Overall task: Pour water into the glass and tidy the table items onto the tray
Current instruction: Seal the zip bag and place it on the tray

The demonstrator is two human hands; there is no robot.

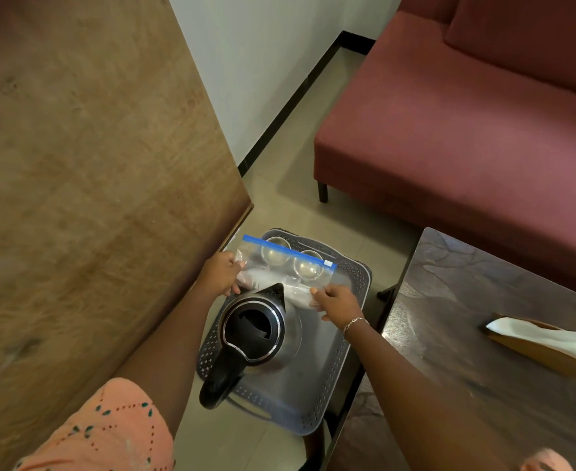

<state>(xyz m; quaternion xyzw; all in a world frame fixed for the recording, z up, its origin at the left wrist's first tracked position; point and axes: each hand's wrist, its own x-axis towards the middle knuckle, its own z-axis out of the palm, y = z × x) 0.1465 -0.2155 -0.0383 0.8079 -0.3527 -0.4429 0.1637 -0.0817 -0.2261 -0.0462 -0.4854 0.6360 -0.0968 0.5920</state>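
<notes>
Both hands on one clear zip bag (pixel 288 270) with a blue seal strip; left hand (pixel 219 274) has its fingers closed round the bag's left end, right hand (pixel 335 297) pinches the lower right corner between thumb and fingers; bag held stretched between them, just above the far half of the tray (pixel 317 396); something pale and whitish inside the bag along its lower edge, can't tell what it is; bracelet (pixel 355 323) on the right wrist.

Tray is grey plastic with perforated walls, sitting low between the wooden panel and the dark table; floor tile visible around it; can't tell what it rests on.

In the tray: electric kettle (pixel 261 331), steel body, black lid and handle, spout pointing at the bag and just overlapping its lower edge in view; handle sticks out over the tray's near-left rim; two glasses (pixel 308 267) upright at the far end, side by side, seen through the bag; whether they hold water — can't tell.

Room: wooden panel (pixel 86 185) fills the left; dark table (pixel 484 368) on the right with a tissue holder (pixel 545 346) on it, white tissue poking out; maroon sofa (pixel 467 124) beyond; white wall with black skirting at the back.
</notes>
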